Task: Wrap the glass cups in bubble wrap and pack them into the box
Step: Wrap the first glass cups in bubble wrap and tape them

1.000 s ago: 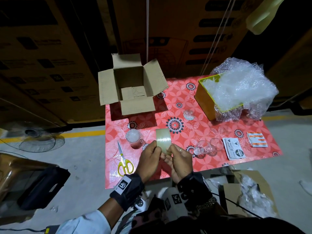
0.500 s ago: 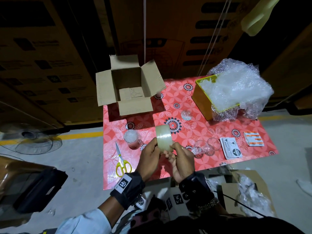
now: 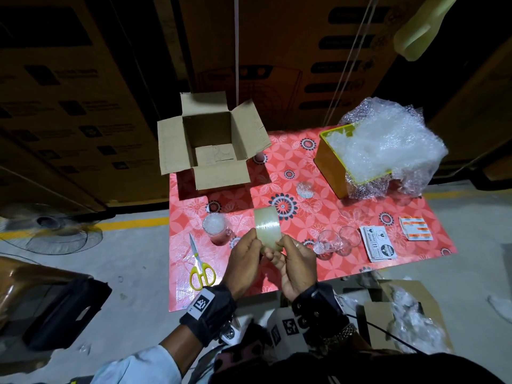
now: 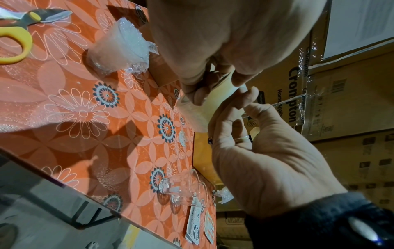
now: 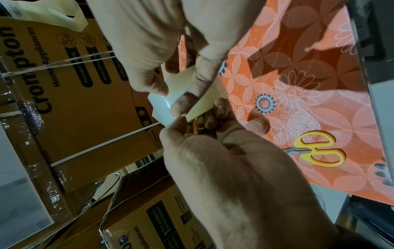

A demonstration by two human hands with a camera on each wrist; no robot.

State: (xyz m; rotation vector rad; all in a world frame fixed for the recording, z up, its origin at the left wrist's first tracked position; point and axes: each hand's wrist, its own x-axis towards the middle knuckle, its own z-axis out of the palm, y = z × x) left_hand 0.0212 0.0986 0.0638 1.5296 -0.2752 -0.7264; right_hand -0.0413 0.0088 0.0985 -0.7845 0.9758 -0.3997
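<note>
A: Starting from the left, what do you have?

B: On my feed, yellow-handled scissors (image 3: 200, 266) lie at the left edge of the red flowered table (image 3: 327, 217). Just right of them stands a cup wrapped in bubble wrap (image 3: 217, 228). Behind both, the cardboard box (image 3: 212, 144) sits at the far-left corner, flaps open.

A: And the hands?

B: Both are raised over the near edge, around a roll of clear tape (image 3: 268, 228). The left hand (image 3: 243, 261) grips its left side, fingers curled onto it. The right hand (image 3: 297, 266) holds the right side, thumb and fingertips pinching at the roll's surface.

A: Further right?

B: Two bare glass cups (image 3: 336, 242) stand side by side, touching or nearly so; then a stack of labels (image 3: 379, 243). Behind, a yellow bin (image 3: 331, 164) overflows with bubble wrap (image 3: 388, 145).
</note>
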